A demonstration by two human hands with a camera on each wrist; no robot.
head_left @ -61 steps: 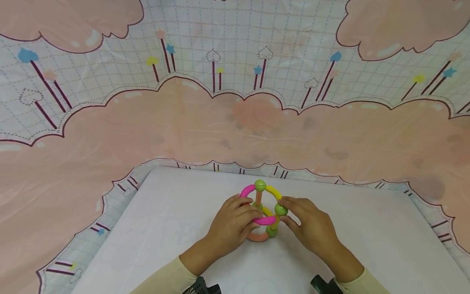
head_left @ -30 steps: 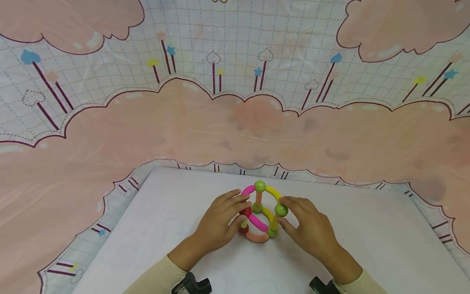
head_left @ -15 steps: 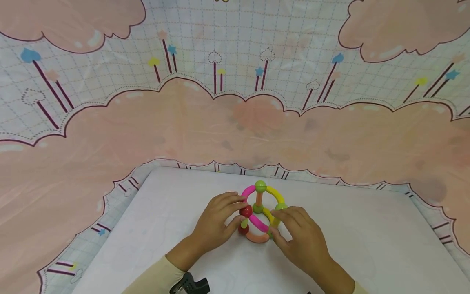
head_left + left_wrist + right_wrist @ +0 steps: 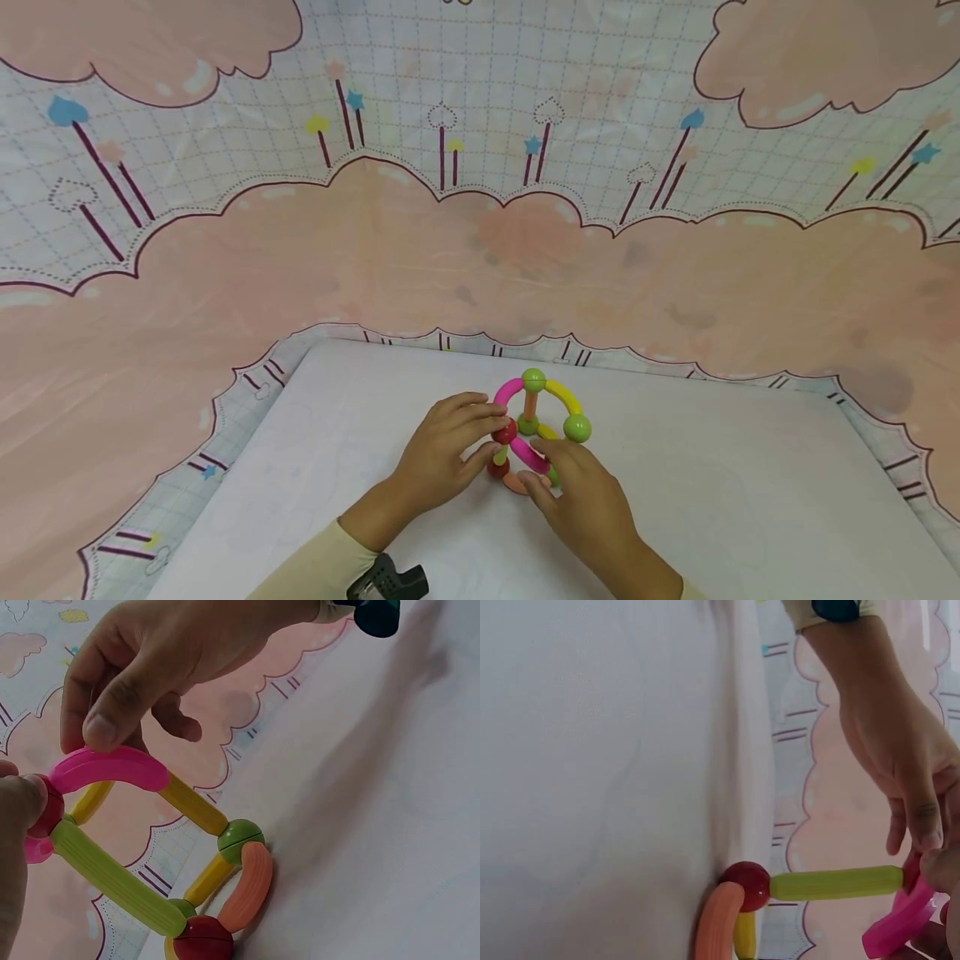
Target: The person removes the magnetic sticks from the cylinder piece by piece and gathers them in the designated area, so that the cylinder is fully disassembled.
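On my head feed, a ball-and-rod construction toy [image 4: 530, 406] stands on the white tabletop [image 4: 750, 483], the left hand [image 4: 442, 450] pinching its upper red ball [image 4: 505, 431] between thumb and fingers. My left wrist feed shows what that view half hides: the right hand [image 4: 169, 649] has thumb and fingers clamped on a curved pink rod [image 4: 112, 771]. From the right wrist, I see that rod's bare end and a straight lime rod [image 4: 836, 883] reaching the lower red ball [image 4: 748, 886].
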